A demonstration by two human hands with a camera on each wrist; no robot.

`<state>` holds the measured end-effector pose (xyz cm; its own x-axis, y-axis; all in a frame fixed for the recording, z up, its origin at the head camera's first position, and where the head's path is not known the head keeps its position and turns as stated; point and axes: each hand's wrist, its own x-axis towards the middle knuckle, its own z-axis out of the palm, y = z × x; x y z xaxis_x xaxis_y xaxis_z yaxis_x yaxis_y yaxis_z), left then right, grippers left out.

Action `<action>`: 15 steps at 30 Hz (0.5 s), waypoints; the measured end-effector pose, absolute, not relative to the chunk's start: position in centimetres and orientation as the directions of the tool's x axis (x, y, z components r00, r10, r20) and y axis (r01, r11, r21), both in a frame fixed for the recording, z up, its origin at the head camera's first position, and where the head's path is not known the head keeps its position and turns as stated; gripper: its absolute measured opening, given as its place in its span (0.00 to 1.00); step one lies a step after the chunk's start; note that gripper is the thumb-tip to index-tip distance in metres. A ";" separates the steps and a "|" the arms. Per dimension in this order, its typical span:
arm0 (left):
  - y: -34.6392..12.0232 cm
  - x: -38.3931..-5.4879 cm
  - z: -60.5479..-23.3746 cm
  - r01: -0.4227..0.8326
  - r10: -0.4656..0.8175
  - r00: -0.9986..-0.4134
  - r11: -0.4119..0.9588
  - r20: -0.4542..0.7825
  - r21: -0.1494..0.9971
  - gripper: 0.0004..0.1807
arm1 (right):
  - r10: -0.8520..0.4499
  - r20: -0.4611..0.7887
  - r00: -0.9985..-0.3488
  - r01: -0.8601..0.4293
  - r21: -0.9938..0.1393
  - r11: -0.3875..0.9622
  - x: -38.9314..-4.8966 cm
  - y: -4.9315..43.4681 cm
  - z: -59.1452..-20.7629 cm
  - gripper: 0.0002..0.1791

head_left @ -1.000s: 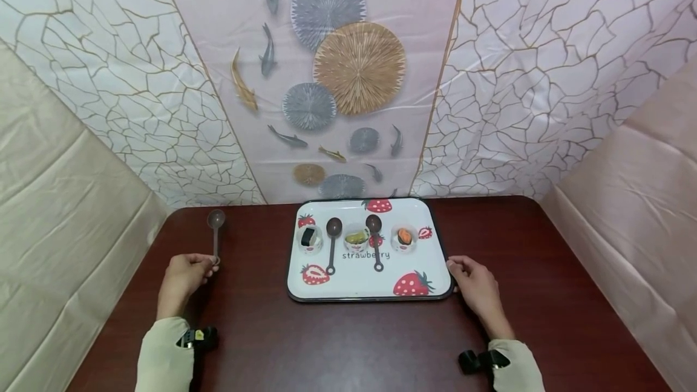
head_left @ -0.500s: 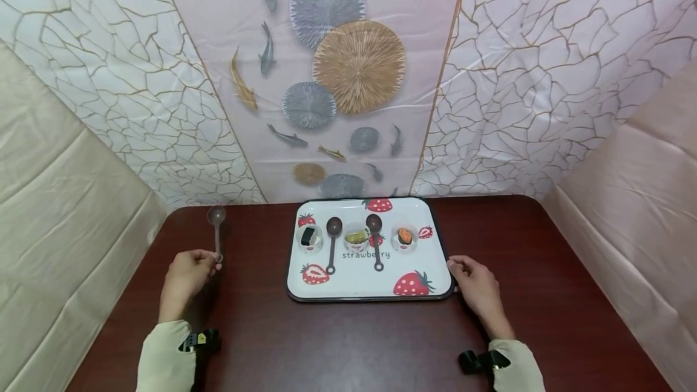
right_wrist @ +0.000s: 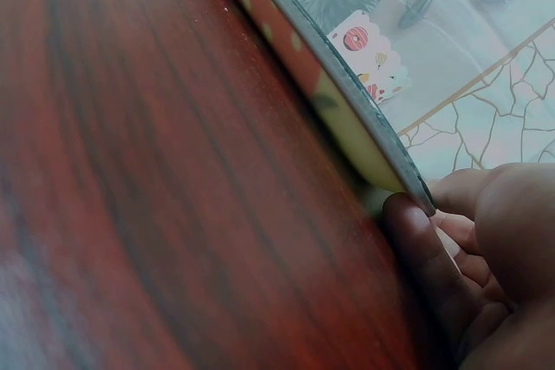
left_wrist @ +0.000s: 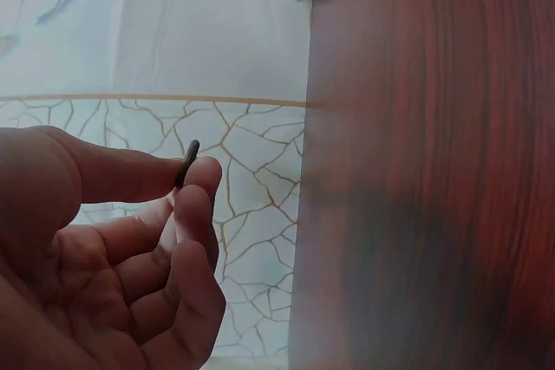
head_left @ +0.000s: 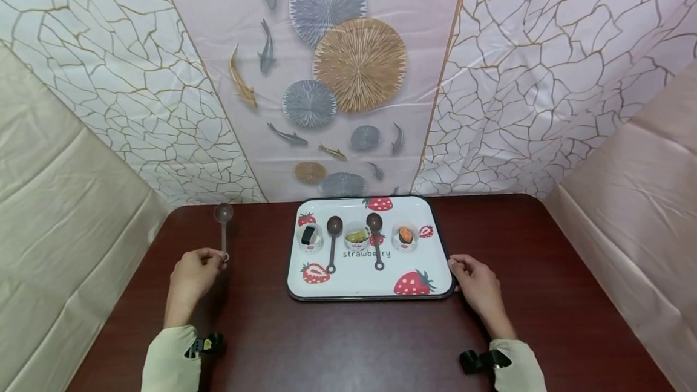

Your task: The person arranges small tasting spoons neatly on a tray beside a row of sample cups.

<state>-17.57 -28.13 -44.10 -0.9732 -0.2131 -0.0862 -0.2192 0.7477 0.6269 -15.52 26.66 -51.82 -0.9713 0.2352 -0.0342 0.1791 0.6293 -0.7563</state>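
Desk [head_left: 337,340], dk. red-brn wood-grain; fish-print backdrop [head_left: 348,71] behind.
I've L grip [head_left: 192,277] pinching 1 spoon [head_left: 224,231], R grip [head_left: 479,286] holding tray [head_left: 354,286] rim; beige cloth [head_left: 71,216] both sides.

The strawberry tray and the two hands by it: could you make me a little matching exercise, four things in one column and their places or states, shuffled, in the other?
Things:
1. Left hand
2. Right hand
3. Cup with the orange piece
4. Cup with the green piece

Places and states:
A. Between the two brown spoons on the tray
B. Gripping the tray's edge
C. Rightmost of the three cups
D. Pinching a third spoon

Right pairs: 1-D, 2-B, 3-C, 4-A
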 end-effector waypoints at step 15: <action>-27.1 -17.0 -44.4 -0.179 -0.248 -0.969 0.734 0.014 0.656 0.19 | 0.238 -0.036 -0.971 0.182 -0.756 0.629 -15.5 26.6 -51.7 0.23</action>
<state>-16.99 -27.08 -44.44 -0.9686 -0.2484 0.0135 -0.1789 0.7335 0.6557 -15.51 26.60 -51.71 -0.9705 0.2384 -0.0359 0.1825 0.6290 -0.7557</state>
